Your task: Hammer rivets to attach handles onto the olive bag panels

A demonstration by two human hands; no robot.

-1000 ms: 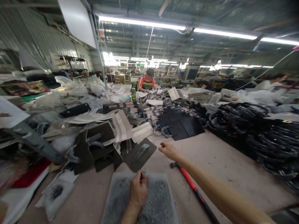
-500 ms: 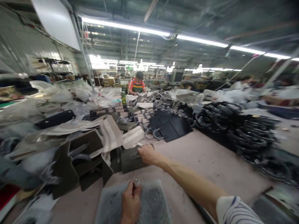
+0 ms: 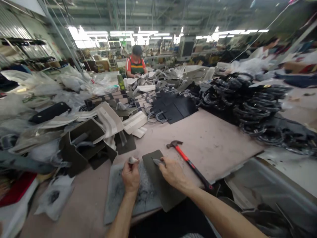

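My left hand (image 3: 131, 178) is closed around a short metal punch (image 3: 133, 160), whose round pale end sticks up above the fingers. That hand is over a scuffed, translucent grey pad (image 3: 115, 195) near the table's front edge. A dark olive bag panel (image 3: 170, 200) lies tilted across the pad's right side and past the edge. My right hand (image 3: 173, 172) is closed on its plastic-wrapped handle (image 3: 157, 162). Just beyond my right hand lies a claw hammer (image 3: 184, 155) with a red and black handle, its head pointing away from me.
Dark olive and beige bag pieces (image 3: 109, 120) pile up on the left. Black panels (image 3: 173, 105) lie at the middle back, and stacked black pieces with wrapped handles (image 3: 257, 102) on the right. A grey bin (image 3: 269, 185) stands at right front. A co-worker (image 3: 136, 64) sits across the table.
My right hand reached to the pile, took hold of the olive panel and brought it back to the pad. My left hand kept the punch. The view tilted down.
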